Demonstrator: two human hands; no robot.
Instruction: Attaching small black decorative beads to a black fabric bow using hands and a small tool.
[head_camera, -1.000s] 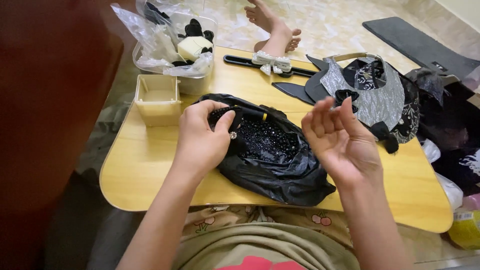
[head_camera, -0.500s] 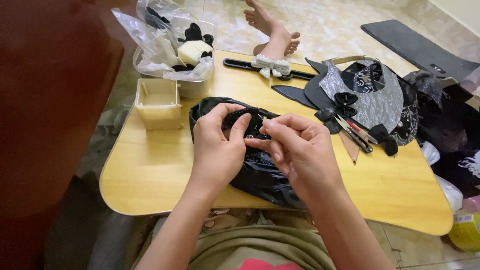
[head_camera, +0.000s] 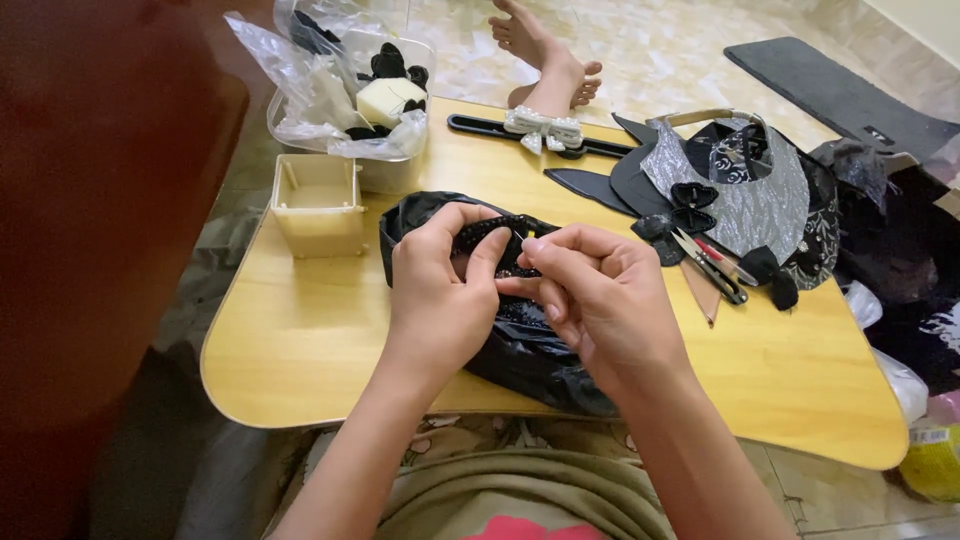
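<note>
A black plastic bag (head_camera: 520, 350) with dark beaded fabric lies on a small yellow wooden table (head_camera: 290, 350). My left hand (head_camera: 435, 290) pinches the beaded fabric (head_camera: 490, 232) at its top edge. My right hand (head_camera: 600, 290) is closed beside it, fingertips meeting the left thumb over the same fabric, with a tiny yellowish bit (head_camera: 531, 234) showing between the fingertips. Both hands cover most of the bag's middle.
A small cream box (head_camera: 317, 205) stands left of the bag. Behind it is a clear tub (head_camera: 395, 160) with plastic wrap and black bits. A black headband with a white bow (head_camera: 545, 130), silver-black fabric pieces (head_camera: 745, 190), scissors (head_camera: 715, 265) and another person's feet (head_camera: 545, 55) lie beyond.
A second ago my right hand was open above the bag. It has come left and closed against my left hand over the beaded fabric.
</note>
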